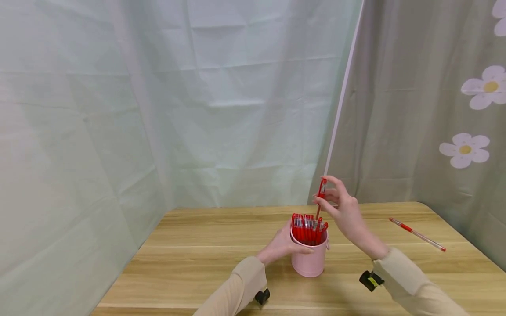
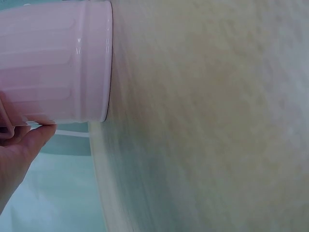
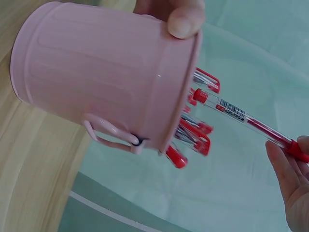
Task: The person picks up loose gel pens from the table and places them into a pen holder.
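A pink bucket-shaped pen holder (image 1: 308,262) stands on the table, packed with red pens (image 1: 304,232), caps upward. My left hand (image 1: 282,245) grips the holder near its rim, thumb across the front; its other fingers are partly hidden behind. Above the rim my right hand (image 1: 345,210) pinches a red pen (image 1: 321,193) near its capped top. In the right wrist view that pen (image 3: 241,116) has a clear barrel with a barcode label, and its lower end is at the rim beside the other caps. Whether that end is inside the rim, I cannot tell.
Another red pen (image 1: 419,235) lies alone on the wooden table (image 1: 189,263), to the right. Behind the table's back edge hangs a pale green curtain (image 1: 253,109), with a grey flowered curtain (image 1: 399,131) on the right. A small loop handle (image 3: 111,135) sticks out from the holder's side.
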Tool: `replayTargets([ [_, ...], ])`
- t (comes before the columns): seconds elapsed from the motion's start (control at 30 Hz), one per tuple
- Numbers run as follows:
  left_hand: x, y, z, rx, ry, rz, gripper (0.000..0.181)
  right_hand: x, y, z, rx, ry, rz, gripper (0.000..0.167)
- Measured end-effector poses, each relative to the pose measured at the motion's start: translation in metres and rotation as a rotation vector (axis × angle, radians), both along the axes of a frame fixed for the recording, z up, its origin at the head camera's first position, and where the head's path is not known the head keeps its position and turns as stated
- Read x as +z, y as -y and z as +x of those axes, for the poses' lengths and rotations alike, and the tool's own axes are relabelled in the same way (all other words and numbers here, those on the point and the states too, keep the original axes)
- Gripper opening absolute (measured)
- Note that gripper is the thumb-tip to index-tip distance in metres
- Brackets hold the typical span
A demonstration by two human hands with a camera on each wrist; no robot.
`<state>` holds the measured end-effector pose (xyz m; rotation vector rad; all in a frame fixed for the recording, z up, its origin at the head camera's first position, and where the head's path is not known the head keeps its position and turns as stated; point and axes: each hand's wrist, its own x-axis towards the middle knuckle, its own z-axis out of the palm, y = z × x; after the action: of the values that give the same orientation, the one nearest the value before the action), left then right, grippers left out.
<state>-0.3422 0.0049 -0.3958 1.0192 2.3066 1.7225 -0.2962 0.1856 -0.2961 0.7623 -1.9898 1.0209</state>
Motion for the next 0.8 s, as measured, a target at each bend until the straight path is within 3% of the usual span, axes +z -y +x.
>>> replayTargets([
  [0.37, -0.002, 0.001, -0.001, -0.042, 0.003, 0.042, 0.075, -0.013, 0.010, -0.009, 0.047, 0.117, 0.026, 0.063],
  [0.8, -0.001, 0.001, 0.000, -0.058, 0.030, 0.036, 0.078, -0.027, 0.015, -0.017, 0.037, 0.085, 0.093, 0.061],
])
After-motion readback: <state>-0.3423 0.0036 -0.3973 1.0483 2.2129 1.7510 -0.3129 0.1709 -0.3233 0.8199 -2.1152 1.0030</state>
